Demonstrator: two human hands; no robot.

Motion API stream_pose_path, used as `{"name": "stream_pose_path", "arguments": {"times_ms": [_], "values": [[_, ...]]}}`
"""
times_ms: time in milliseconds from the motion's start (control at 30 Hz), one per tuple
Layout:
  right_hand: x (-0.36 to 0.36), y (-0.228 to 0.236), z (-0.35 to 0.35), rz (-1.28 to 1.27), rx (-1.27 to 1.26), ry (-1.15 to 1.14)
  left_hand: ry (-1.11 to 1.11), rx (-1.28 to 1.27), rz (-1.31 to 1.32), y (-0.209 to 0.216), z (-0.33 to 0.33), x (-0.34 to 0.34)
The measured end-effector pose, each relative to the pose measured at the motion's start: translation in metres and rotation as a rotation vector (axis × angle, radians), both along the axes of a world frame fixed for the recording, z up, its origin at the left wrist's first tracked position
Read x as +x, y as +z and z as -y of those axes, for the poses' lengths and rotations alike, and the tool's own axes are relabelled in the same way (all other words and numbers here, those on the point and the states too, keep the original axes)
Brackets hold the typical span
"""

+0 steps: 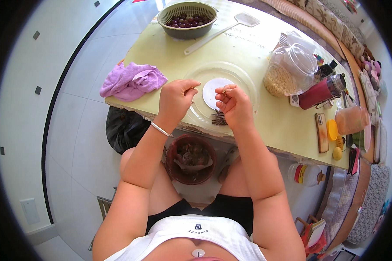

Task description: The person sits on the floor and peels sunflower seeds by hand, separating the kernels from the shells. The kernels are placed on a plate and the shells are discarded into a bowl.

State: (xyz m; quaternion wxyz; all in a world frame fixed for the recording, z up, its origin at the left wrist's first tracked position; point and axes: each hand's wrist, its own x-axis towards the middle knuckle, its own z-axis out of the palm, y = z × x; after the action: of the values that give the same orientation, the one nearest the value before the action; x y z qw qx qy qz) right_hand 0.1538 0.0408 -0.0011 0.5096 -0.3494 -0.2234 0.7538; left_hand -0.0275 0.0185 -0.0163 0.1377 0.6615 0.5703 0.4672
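Your left hand [175,99] and right hand [235,107] are apart, each pinching a small bit [224,92] (can't tell what) over the clear plate [200,112]. I'd go lower so anything dropped lands there, clear of those dark strips [218,118] beside your right hand.

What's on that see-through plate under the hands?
A little heap of dark, thin pieces lies on the clear plate. A white disc shows too, maybe on it, maybe beneath. The right hand covers part of the disc, so that's hidden.
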Motion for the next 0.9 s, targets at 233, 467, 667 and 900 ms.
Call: {"name": "stream_pose_path", "arguments": {"times_ms": [233,467,667,900], "values": [[0.006,-0.015,-0.010,0.023,0.040,0.168,0.038,0.070,-0.042,0.005,-0.001,0.000],[0.002,-0.014,-0.008,-0.193,-0.139,0.316,-0.217,-0.004,0.213,0.026,0.013,0.025],[0.040,-0.007,-0.026,-0.108,0.023,-0.004,-0.248,-0.024,-0.127,0.005,0.010,0.028],[0.042,-0.004,-0.023,-0.006,-0.033,0.032,-0.275,0.027,-0.277,-0.013,0.012,0.048]]}}
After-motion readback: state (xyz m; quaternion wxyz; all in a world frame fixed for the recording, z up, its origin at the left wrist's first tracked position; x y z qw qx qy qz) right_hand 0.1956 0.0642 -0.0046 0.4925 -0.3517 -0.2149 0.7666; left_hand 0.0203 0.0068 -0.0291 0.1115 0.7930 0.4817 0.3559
